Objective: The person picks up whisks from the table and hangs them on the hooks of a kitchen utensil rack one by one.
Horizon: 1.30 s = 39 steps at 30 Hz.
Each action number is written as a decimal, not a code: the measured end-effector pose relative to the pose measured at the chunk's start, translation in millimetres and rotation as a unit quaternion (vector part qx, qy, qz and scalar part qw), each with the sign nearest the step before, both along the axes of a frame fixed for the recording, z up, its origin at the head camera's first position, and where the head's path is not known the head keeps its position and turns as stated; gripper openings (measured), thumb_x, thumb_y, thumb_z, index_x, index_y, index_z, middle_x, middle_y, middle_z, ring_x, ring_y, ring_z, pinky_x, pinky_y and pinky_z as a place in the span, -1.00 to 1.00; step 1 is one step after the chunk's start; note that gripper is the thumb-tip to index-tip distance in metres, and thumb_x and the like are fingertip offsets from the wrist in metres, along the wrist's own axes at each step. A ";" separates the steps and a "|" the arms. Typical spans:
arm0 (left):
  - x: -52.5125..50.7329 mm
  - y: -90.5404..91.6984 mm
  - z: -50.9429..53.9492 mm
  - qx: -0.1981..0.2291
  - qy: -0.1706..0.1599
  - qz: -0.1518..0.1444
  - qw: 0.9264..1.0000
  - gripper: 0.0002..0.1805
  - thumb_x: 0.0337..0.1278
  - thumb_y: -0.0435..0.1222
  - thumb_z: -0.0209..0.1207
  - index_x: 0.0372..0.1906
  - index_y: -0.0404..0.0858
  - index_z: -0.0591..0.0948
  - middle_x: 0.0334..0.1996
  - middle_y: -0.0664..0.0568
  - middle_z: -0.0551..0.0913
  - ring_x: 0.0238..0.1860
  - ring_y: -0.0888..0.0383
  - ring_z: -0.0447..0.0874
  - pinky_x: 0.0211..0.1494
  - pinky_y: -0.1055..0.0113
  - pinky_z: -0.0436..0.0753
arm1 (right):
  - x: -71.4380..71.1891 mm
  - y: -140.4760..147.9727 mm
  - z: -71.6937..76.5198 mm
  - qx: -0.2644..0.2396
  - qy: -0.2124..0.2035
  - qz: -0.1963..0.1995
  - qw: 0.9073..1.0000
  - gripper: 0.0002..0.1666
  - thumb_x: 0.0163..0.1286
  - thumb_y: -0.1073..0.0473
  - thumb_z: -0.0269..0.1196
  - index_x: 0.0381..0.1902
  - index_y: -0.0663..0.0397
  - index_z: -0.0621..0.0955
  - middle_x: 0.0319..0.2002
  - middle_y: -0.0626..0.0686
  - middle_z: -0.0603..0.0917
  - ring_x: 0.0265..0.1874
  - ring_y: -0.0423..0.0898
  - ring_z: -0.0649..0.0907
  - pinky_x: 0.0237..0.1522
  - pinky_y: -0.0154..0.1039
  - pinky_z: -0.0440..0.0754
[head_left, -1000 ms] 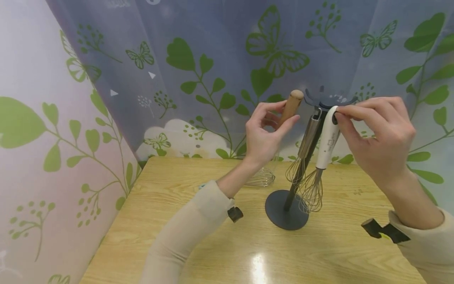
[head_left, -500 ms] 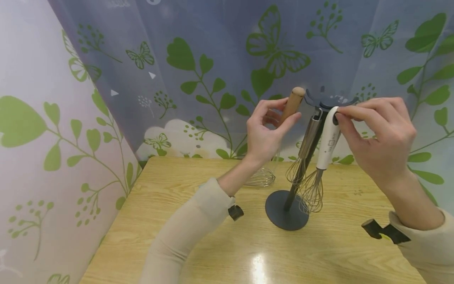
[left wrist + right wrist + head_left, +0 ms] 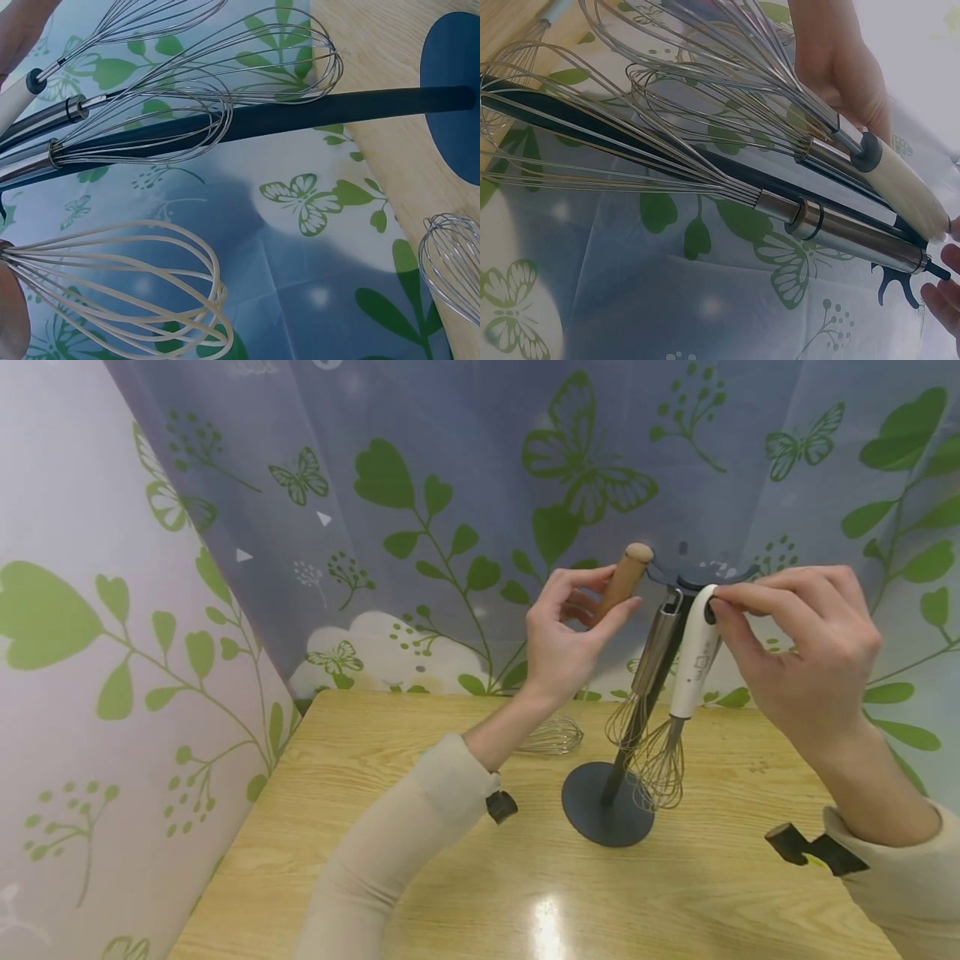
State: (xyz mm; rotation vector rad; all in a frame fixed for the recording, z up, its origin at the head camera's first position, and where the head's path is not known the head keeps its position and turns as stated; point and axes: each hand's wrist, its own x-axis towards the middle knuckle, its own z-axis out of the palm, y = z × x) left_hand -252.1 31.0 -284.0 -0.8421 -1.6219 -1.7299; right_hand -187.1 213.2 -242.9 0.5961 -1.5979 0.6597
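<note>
My left hand (image 3: 562, 631) grips the wooden handle (image 3: 624, 583) of a whisk just left of the dark stand's (image 3: 651, 710) top. Its beige wires (image 3: 180, 292) spread out in the left wrist view. With thumb and fingertips, my right hand (image 3: 806, 635) pinches the upper end of a white-handled whisk (image 3: 692, 664) at the stand's hooks. Whether its hole sits on a hook I cannot tell. A metal-handled whisk (image 3: 654, 652) hangs beside it; the right wrist view shows another metal-handled whisk (image 3: 855, 244) on the stand.
The stand's round base (image 3: 592, 822) rests on the wooden table (image 3: 420, 860). Behind my left forearm lies another whisk (image 3: 555, 737), partly hidden. Patterned cloth (image 3: 465, 460) with butterflies and leaves encloses the back and left sides.
My left hand has shifted slightly right with the wooden-handled whisk, bringing its handle end against or very near the stand's hook in view. My right hand has stayed almost still.
</note>
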 end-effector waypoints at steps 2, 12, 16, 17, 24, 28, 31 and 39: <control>-0.4 0.1 -0.4 -0.001 0.002 0.001 1.000 -0.61 0.13 -0.45 0.49 0.06 -0.41 0.68 -0.14 -0.26 0.65 -0.33 -0.05 0.63 -0.23 0.45 0.67 | -0.7 0.4 0.0 0.003 -0.001 0.000 1.000 -0.77 0.36 0.25 0.45 -0.34 0.40 0.78 -0.43 0.43 0.69 -0.33 0.43 0.50 0.10 -0.46 0.35; -2.3 0.1 0.1 -0.004 0.008 0.006 1.000 -0.61 0.12 -0.46 0.50 0.05 -0.42 0.68 -0.14 -0.27 0.66 -0.35 -0.05 0.63 -0.23 0.45 0.67 | -4.2 1.1 0.8 0.005 -0.002 -0.001 1.000 -0.79 0.35 0.26 0.45 -0.34 0.40 0.79 -0.43 0.44 0.69 -0.33 0.43 0.50 0.10 -0.46 0.35; -3.6 0.3 1.5 -0.007 0.010 0.012 1.000 -0.61 0.11 -0.45 0.50 0.05 -0.41 0.69 -0.14 -0.26 0.66 -0.35 -0.02 0.63 -0.23 0.47 0.66 | -5.4 1.6 1.2 0.008 -0.003 0.000 1.000 -0.75 0.39 0.23 0.44 -0.33 0.40 0.78 -0.43 0.44 0.69 -0.33 0.43 0.49 0.10 -0.45 0.35; -4.0 0.6 1.9 -0.008 0.010 0.013 1.000 -0.61 0.11 -0.45 0.50 0.05 -0.41 0.69 -0.14 -0.25 0.66 -0.35 0.00 0.63 -0.23 0.48 0.66 | -5.8 1.8 1.2 0.009 -0.004 0.000 1.000 -0.75 0.39 0.22 0.44 -0.33 0.40 0.78 -0.43 0.44 0.68 -0.33 0.43 0.49 0.10 -0.45 0.35; -4.6 1.6 3.2 -0.013 0.009 0.018 1.000 -0.63 0.10 -0.44 0.51 0.02 -0.39 0.69 -0.13 -0.24 0.67 -0.33 0.03 0.64 -0.26 0.50 0.63 | -7.7 3.4 1.3 0.014 -0.007 -0.004 1.000 -0.73 0.41 0.21 0.43 -0.33 0.39 0.79 -0.43 0.44 0.69 -0.32 0.43 0.50 0.11 -0.44 0.35; -3.8 1.9 2.6 -0.015 0.009 0.016 1.000 -0.62 0.10 -0.44 0.51 0.03 -0.39 0.69 -0.11 -0.24 0.66 -0.30 0.01 0.64 -0.25 0.50 0.62 | -7.0 3.6 1.1 0.011 -0.006 -0.003 1.000 -0.73 0.41 0.20 0.43 -0.33 0.39 0.79 -0.43 0.44 0.68 -0.32 0.43 0.50 0.11 -0.44 0.36; -3.8 2.1 2.1 -0.017 0.011 0.016 1.000 -0.62 0.10 -0.44 0.52 0.03 -0.38 0.69 -0.11 -0.23 0.65 -0.30 0.02 0.64 -0.25 0.50 0.62 | -6.9 3.6 0.9 0.009 -0.005 -0.002 1.000 -0.73 0.41 0.21 0.43 -0.33 0.40 0.78 -0.44 0.44 0.68 -0.33 0.43 0.50 0.11 -0.44 0.35; -0.8 3.2 0.9 -0.022 0.011 0.016 1.000 -0.62 0.10 -0.44 0.51 0.03 -0.38 0.68 -0.08 -0.24 0.65 -0.31 0.08 0.61 -0.25 0.51 0.60 | -7.0 5.0 -1.0 0.009 -0.003 -0.003 1.000 -0.73 0.40 0.21 0.43 -0.34 0.40 0.78 -0.43 0.43 0.69 -0.33 0.43 0.50 0.11 -0.45 0.35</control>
